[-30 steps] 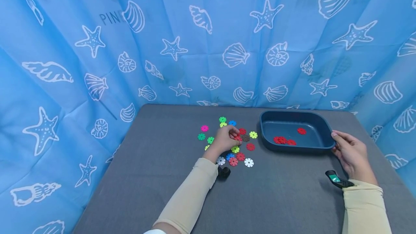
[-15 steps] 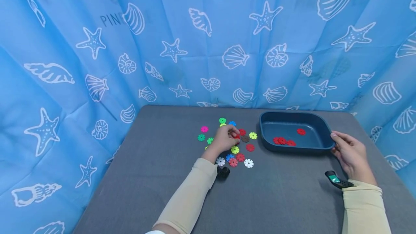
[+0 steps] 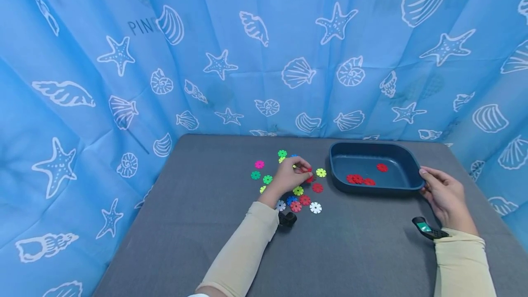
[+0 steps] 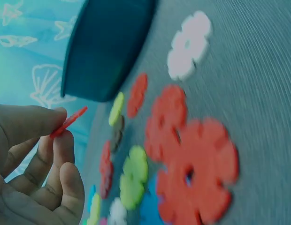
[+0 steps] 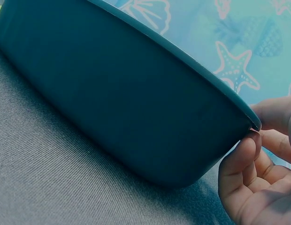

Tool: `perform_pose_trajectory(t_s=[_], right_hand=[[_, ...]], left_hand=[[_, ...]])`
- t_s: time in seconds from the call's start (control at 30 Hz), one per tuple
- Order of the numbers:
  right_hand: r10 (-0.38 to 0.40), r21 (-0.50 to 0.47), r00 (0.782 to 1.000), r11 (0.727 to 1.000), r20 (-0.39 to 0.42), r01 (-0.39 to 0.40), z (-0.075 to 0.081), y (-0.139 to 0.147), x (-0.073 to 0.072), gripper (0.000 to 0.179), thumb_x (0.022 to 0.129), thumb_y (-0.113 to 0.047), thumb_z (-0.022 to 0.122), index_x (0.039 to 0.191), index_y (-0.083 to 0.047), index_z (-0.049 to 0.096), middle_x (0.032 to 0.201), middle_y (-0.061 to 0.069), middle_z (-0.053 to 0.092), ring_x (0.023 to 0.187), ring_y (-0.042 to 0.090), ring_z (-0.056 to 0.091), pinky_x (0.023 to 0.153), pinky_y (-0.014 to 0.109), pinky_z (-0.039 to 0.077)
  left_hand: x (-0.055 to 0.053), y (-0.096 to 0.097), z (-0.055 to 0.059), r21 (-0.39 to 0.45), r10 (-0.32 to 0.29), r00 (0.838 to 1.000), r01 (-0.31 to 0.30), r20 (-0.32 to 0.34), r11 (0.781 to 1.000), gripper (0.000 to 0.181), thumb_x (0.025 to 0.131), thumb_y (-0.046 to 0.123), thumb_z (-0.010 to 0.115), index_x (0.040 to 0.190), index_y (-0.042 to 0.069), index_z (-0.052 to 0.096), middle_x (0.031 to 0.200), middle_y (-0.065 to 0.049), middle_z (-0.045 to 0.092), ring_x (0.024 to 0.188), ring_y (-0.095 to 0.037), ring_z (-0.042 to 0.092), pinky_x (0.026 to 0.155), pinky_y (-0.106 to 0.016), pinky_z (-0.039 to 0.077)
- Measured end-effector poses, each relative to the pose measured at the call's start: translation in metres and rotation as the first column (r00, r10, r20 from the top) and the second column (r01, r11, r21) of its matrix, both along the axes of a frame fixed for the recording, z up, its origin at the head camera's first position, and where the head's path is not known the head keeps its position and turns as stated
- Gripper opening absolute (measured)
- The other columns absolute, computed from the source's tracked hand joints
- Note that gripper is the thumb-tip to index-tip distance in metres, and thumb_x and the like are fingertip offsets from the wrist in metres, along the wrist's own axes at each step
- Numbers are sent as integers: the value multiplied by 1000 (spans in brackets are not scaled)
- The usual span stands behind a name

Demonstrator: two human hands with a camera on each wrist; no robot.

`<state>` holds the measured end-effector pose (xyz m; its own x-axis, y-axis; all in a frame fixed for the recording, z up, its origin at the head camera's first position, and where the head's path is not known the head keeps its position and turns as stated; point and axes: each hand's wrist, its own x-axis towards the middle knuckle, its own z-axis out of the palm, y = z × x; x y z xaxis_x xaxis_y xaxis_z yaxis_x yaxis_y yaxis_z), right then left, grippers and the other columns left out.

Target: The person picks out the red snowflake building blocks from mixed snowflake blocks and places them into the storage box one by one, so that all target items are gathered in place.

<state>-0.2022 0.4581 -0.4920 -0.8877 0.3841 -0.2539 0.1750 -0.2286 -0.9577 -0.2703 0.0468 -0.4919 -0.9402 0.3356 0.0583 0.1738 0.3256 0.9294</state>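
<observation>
My left hand (image 3: 287,176) pinches a red notched, flower-shaped plastic disc (image 4: 72,120) between thumb and fingertips, held above the table in the left wrist view. Under and around that hand lie loose discs: red ones (image 3: 317,188), a yellow one (image 3: 321,173), a brown one (image 4: 118,133), and white ones (image 3: 315,207). To the right stands a dark blue rectangular tub (image 3: 373,190) with several red discs (image 3: 382,167) in it. With thumb and fingers, my right hand (image 3: 447,196) pinches the tub's right rim, seen close up in the right wrist view.
Further discs lie left of the hand, among them a pink one (image 3: 259,164) and a green one (image 3: 255,175). The grey cloth-covered table (image 3: 350,251) ends at a blue shell-patterned curtain (image 3: 264,58) behind and at the sides.
My left hand has shifted slightly right, with the red disc now raised in its fingers. My right hand and the tub have stayed in place.
</observation>
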Motion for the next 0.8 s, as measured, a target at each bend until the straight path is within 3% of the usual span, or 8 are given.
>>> perform_pose_trajectory(t_s=[0.23, 0.5, 0.6, 0.8], right_hand=[[8, 11, 1000, 1000, -10, -8, 0, 0, 0, 23, 95, -35, 80, 115, -25, 76, 110, -12, 64, 87, 7, 60, 65, 22, 55], [-3, 17, 1000, 1000, -8, 3, -1, 0, 0, 23, 95, -35, 81, 115, -26, 76, 109, -12, 64, 87, 7, 60, 65, 21, 56], [-5, 13, 1000, 1000, -9, 5, -2, 0, 0, 23, 95, -34, 81, 115, -25, 76, 109, -12, 65, 87, 7, 60, 65, 21, 56], [0, 11, 1000, 1000, -9, 0, -1, 1, -1, 24, 94, -35, 81, 115, -24, 76, 108, -12, 66, 87, 7, 61, 65, 21, 56]], left_hand=[[1, 17, 9, 90, -21, 999, 18, 41, 996, 22, 98, 12, 76, 117, 0, 73, 99, -1, 70, 80, -12, 68, 74, -24, 57], [-3, 36, 17, 178, 21, 998, -31, 59, 983, 19, 98, 13, 78, 112, 1, 73, 95, 0, 67, 98, -43, 73, 73, -26, 57], [-5, 43, 18, 186, 44, 996, -57, 73, 981, 18, 97, 14, 79, 111, 3, 74, 95, 1, 68, 97, -40, 73, 73, -27, 57], [-5, 55, 20, 167, 67, 994, -81, 86, 983, 13, 98, 18, 79, 107, 10, 76, 96, 4, 69, 85, -14, 69, 74, -28, 57]])
